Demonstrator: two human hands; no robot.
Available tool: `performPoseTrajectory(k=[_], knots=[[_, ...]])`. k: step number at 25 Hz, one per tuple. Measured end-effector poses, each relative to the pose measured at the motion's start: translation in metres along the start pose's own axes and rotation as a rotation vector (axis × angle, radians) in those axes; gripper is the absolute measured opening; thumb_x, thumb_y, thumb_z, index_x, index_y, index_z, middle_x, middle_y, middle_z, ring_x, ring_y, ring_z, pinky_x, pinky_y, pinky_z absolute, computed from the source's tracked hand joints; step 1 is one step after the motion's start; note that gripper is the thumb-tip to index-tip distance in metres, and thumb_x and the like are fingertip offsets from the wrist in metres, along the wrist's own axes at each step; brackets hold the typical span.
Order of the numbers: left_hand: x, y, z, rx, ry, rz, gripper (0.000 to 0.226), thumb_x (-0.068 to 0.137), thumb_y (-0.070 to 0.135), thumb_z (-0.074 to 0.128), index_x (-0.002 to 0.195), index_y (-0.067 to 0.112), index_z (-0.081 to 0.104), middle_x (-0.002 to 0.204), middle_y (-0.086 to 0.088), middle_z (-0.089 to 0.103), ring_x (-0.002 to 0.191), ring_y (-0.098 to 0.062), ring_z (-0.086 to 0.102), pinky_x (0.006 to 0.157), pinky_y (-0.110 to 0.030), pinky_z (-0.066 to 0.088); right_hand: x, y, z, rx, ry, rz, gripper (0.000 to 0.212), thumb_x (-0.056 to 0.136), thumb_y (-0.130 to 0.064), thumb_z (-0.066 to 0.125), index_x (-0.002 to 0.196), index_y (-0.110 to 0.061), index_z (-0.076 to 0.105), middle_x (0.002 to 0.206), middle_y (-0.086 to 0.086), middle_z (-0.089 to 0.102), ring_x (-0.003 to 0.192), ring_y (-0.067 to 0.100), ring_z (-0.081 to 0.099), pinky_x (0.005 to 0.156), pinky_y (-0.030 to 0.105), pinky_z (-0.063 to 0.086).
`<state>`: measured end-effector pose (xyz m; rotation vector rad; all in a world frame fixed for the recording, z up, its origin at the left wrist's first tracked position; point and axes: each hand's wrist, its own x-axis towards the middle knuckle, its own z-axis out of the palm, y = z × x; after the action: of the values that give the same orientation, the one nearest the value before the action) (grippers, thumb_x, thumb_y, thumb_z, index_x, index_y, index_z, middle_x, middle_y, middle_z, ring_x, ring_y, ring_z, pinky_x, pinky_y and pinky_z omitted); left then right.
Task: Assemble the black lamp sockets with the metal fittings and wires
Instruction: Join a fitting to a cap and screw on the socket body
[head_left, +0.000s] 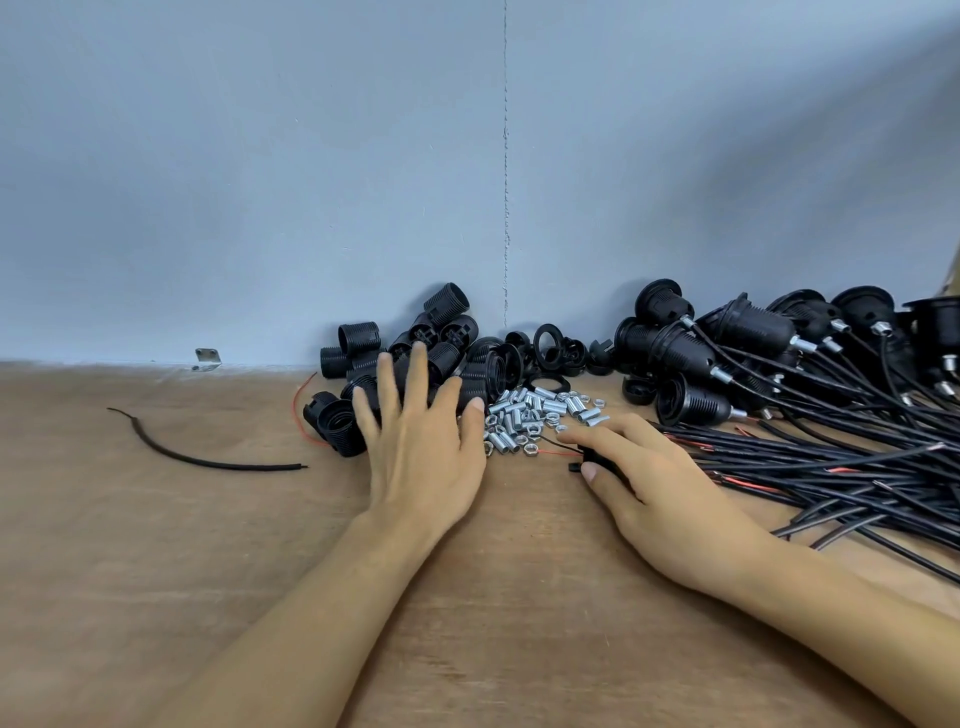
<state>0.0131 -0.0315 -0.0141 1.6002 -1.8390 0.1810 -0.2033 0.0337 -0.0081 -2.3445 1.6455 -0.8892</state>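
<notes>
Head view.

- Bench (156, 545): brown wood, filling the lower half of the view. It runs back to a blue-grey wall (260, 182) with a vertical seam.
- Socket shells (447, 332): a heap of black threaded plastic barrels, lying loose at the foot of the wall, centre-left. Some lie on their sides with the open mouth showing.
- Black rings (548, 340): a small cluster just right of the shells, against the wall.
- Metal fittings (540, 413): a pile of short silver threaded tubes and nuts on the bench, between the two hands and just in front of the rings.
- Assembled sockets (727, 348): black, each with a silver nipple at the tail, stacked at the right along the wall.
- Wires (831, 467): black leads with some red cores showing. They fan from the assembled sockets across the right of the bench toward the near edge.
- Left hand (421, 447): palm down, fingers straight and spread. It rests on the front of the heap of socket shells and grips nothing.
- Right hand (660, 499): fingers curled, thumb and forefinger pinching a small black part (597, 461). It is low over the bench, just in front of the metal fittings, and thin red and black leads trail from the part.
- Loose cable (208, 460): one short, curved black length, alone at the left, well apart from the heap.
- Red wire (297, 410): a thin strand beside the left edge of the shells.
- Bracket (208, 359): small and metal, at the wall's base, left.
</notes>
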Motion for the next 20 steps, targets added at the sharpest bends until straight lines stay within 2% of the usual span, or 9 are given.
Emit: performPoseTrajectory(k=[4,7,10,13,17,20], knots=[[0.0026,-0.0003,-0.0005,0.027,-0.077,-0.159,0.045,0.105,0.049,0.034,0.145,0.038,0.051,0.167,-0.023,-0.007,0.154,-0.037,-0.014,0.121,-0.056,-0.013,0.0,-0.0011,0.0003,-0.011,-0.003,-0.006,0.038,0.102,-0.026,0.05,0.138,-0.038,0.052,0.122,-0.015,0.047,0.121,0.014,0.047,0.108,0.037,0.038],[0.0032,-0.0023,0.0014,0.084,-0.132,-0.157,0.052,0.105,0.053,0.026,0.152,0.037,0.042,0.167,-0.025,-0.002,0.154,-0.034,-0.019,0.119,-0.056,-0.019,-0.0004,-0.0018,0.001,-0.014,0.007,-0.011,0.038,0.102,-0.025,0.051,0.138,-0.038,0.053,0.12,-0.015,0.047,0.119,0.014,0.047,0.108,0.036,0.037],[0.0042,-0.0036,0.0024,0.101,-0.143,-0.154,0.056,0.105,0.053,0.023,0.154,0.032,0.039,0.168,-0.02,0.003,0.155,-0.031,-0.016,0.119,-0.057,-0.02,-0.0008,-0.0024,0.0008,-0.019,0.009,-0.013,0.038,0.102,-0.026,0.05,0.138,-0.038,0.053,0.121,-0.015,0.047,0.12,0.013,0.047,0.108,0.035,0.037],[0.0051,-0.0042,0.0021,0.056,-0.117,-0.164,0.056,0.104,0.053,0.025,0.15,0.028,0.045,0.167,-0.018,0.01,0.156,-0.029,-0.008,0.119,-0.057,-0.018,-0.0009,-0.0028,0.0011,-0.027,0.007,-0.016,0.038,0.102,-0.026,0.05,0.138,-0.038,0.052,0.121,-0.014,0.047,0.119,0.012,0.047,0.108,0.035,0.037],[0.0045,-0.0038,0.0001,0.007,-0.039,-0.166,0.051,0.103,0.051,0.032,0.134,0.023,0.061,0.156,-0.019,0.024,0.153,-0.029,0.006,0.122,-0.057,-0.013,-0.0009,-0.0024,0.001,-0.029,0.001,-0.015,0.038,0.102,-0.026,0.049,0.138,-0.039,0.052,0.121,-0.015,0.046,0.12,0.012,0.046,0.108,0.034,0.037],[0.0054,-0.0049,-0.0007,0.009,-0.036,-0.156,0.049,0.104,0.05,0.032,0.137,0.028,0.06,0.162,-0.021,0.011,0.155,-0.029,-0.001,0.121,-0.053,-0.017,-0.0006,-0.0015,0.0011,-0.037,-0.006,-0.018,0.039,0.102,-0.027,0.049,0.139,-0.039,0.051,0.122,-0.014,0.046,0.121,0.013,0.046,0.108,0.036,0.037]])
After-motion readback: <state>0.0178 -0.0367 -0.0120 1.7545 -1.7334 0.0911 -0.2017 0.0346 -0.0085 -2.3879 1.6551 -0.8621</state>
